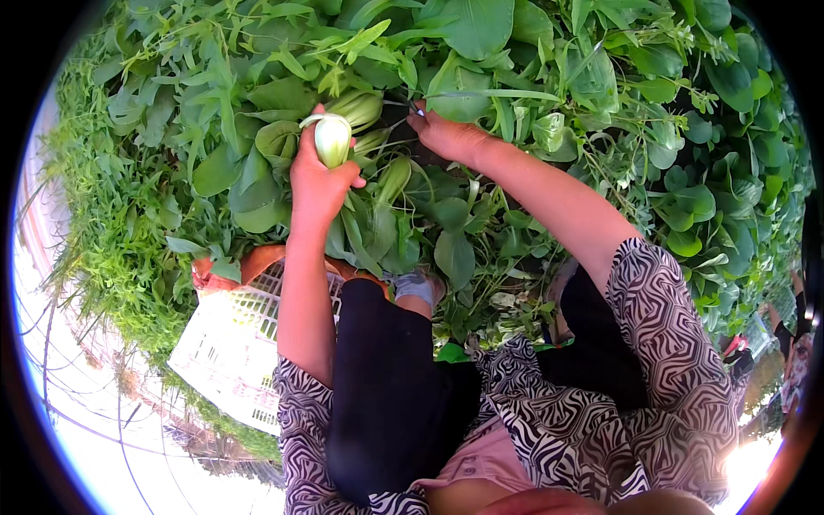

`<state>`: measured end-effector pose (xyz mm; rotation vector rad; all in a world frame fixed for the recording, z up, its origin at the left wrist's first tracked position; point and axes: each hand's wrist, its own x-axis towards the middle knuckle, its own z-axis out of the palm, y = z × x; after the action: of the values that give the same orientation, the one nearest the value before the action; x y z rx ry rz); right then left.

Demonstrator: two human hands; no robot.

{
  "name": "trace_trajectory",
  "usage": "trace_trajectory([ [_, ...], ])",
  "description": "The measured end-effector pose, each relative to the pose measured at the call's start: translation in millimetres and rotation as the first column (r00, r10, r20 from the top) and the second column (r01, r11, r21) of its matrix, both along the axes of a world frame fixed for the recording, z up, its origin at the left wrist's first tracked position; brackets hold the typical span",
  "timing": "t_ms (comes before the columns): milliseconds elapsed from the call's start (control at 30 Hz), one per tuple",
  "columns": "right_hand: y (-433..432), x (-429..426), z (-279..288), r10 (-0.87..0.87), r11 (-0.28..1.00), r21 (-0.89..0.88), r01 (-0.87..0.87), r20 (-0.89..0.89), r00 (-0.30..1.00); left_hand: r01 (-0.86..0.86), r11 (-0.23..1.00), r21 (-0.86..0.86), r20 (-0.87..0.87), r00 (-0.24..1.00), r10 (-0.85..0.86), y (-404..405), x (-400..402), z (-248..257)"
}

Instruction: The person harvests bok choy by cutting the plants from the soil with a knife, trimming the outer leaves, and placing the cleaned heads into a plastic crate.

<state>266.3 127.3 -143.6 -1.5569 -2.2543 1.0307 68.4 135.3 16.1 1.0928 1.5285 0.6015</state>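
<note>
My left hand point(322, 174) is closed around a head of bok choy point(333, 140), its pale cut base facing up toward me. Just beyond that hand, another bok choy point(358, 109) leans over with its thin root stem reaching toward my right hand point(444, 132). The fingers of the right hand are closed low among the plants, near dark soil, on a small metal tool point(418, 112); leaves and fingers hide most of it, perhaps a knife. More bok choy point(394, 180) lies between my hands and my legs.
A white plastic crate point(238, 354) stands at my left knee, with orange-brown cloth point(261, 262) along its edge. Dense leafy greens point(682, 206) and narrow-leaved weeds point(141, 277) surround me. At the far right edge, other people point(798, 367) are partly visible near another crate point(759, 338).
</note>
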Motion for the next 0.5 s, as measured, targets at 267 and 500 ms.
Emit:
trace_trajectory([
  [267,26.7,-35.7,107.3,-0.265,0.467,-0.868,0.170,0.046,0.963,0.048,0.998,0.047,-0.322,0.946,-0.030,-24.7,-31.8,-0.1],
  [500,29.8,-37.3,79.8,-0.365,0.348,-0.923,0.162,0.026,0.931,-0.007,0.999,0.041,-0.255,0.967,0.018,-22.2,-29.9,0.4],
])
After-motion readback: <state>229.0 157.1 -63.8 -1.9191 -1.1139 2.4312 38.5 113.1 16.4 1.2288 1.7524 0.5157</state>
